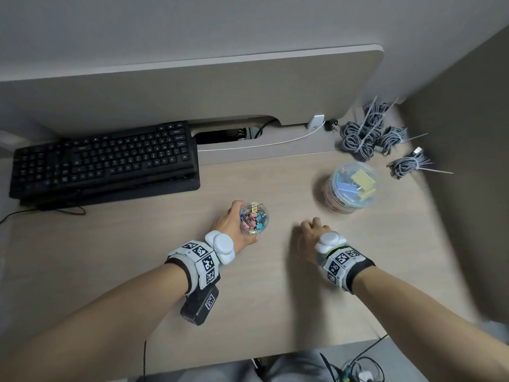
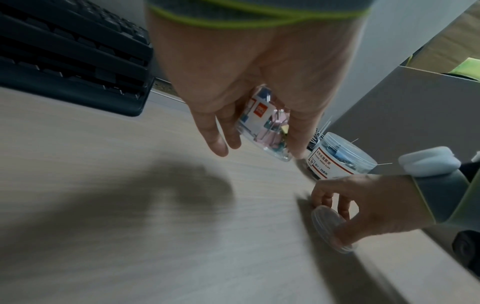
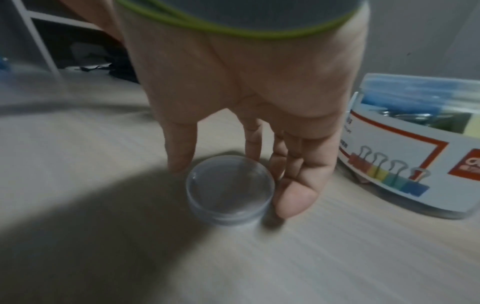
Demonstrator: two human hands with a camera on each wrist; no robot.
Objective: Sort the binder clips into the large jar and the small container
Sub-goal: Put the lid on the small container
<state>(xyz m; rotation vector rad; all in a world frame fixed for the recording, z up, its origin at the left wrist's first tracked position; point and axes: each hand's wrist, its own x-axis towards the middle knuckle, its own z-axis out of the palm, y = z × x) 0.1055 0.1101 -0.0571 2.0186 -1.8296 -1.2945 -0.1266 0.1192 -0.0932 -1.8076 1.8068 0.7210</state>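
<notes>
L hand (image 1: 230,223) wraps the small container (image 1: 254,218), clear plastic, full of mixed-colour mini binder clips, held w/ mouth toward cam. R hand (image 1: 311,234) has thumb + fingers round a clear round lid (image 3: 230,190) on the desk (image 1: 248,299), prob. gripping it, blur is bad. Large jar (image 1: 351,186), clear w/ paper label, blue/yellow big clips inside, stands behind R hand on pale woodgrain top; black keyboard (image 1: 104,161) far left, grey cable bundles (image 1: 371,130) in rear right corner.

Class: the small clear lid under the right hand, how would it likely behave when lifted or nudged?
The lid looks thin, empty plastic: probably very light. Smooth walls may slip between the right hand's fingertips. Lying flat, it should slide, not roll.
</notes>
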